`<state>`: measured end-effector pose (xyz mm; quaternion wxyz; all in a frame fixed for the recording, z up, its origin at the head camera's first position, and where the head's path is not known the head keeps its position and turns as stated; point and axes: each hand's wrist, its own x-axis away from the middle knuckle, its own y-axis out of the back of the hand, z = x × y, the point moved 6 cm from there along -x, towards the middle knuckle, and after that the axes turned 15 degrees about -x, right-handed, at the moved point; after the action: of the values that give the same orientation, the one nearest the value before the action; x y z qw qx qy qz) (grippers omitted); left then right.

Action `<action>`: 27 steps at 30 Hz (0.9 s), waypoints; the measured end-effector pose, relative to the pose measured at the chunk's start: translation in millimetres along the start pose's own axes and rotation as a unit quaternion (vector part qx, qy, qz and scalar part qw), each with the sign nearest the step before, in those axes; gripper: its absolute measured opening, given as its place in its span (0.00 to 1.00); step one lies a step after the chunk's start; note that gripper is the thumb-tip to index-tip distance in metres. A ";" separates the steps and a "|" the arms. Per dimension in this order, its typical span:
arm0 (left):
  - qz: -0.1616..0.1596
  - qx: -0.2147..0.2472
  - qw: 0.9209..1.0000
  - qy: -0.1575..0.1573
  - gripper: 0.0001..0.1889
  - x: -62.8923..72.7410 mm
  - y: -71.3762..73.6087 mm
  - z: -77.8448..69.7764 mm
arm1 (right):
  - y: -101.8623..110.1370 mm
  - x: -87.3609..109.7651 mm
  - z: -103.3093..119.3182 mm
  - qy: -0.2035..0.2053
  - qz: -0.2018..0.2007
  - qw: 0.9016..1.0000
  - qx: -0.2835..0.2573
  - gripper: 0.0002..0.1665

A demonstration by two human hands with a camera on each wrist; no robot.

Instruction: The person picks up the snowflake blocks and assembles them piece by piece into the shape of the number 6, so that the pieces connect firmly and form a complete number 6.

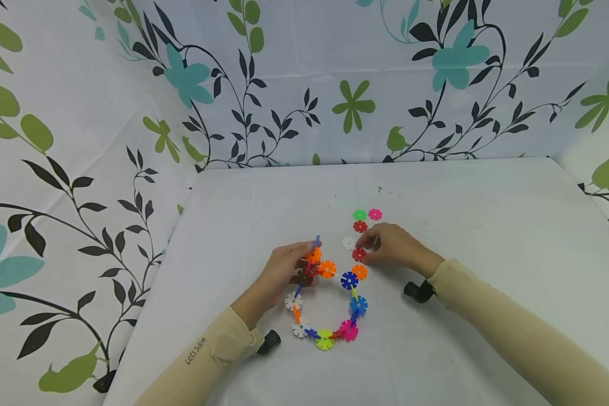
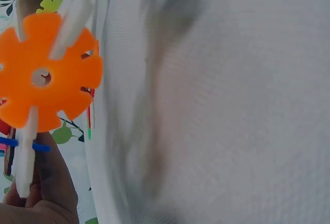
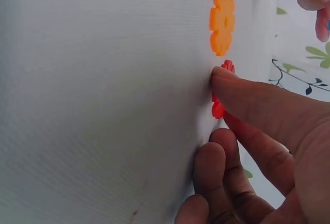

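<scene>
My left hand (image 1: 279, 270) grips the upper left of a ring of linked notched plastic discs (image 1: 325, 340), in orange, blue, white, yellow, pink and brown. An upright blue disc (image 1: 316, 241) tops a short stack at those fingers. Close up in the left wrist view is an orange disc (image 2: 20, 79) with white discs slotted into it. My right hand (image 1: 396, 245) pinches a loose red disc (image 1: 358, 255) at the table surface. In the right wrist view the thumb covers part of that red disc (image 3: 218, 110), with the index finger behind it.
A loose orange disc (image 1: 359, 272) lies just nearer than the pinched one. Farther back are a white disc (image 1: 348, 243), another red disc (image 1: 360, 226), a green disc (image 1: 359, 215) and a pink disc (image 1: 375, 214). A patterned curtain (image 1: 294, 73) stands behind the white table (image 1: 487, 225).
</scene>
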<state>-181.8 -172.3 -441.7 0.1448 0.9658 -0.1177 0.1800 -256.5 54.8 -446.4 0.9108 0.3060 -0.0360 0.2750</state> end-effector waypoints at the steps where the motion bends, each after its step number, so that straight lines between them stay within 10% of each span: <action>1: 0.001 -0.001 1.000 -0.002 0.24 0.1 0.0 -0.1 | -0.2 -0.3 0.4 -0.003 0.003 1.000 0.001 0.18; 18: -0.054 -0.017 0.997 -0.058 0.24 -1.0 4.7 -7.6 | 8.0 -3.4 16.2 0.054 -0.004 0.997 -0.060 0.08; 27: -0.057 -0.042 0.993 -0.099 0.19 1.4 2.2 -23.5 | 26.1 2.9 51.5 0.165 -0.076 0.964 -0.196 0.15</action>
<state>-188.5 -167.0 -419.7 0.1823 0.9772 -0.0838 0.0699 -262.4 43.7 -390.0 0.9645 0.0733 0.0850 0.2391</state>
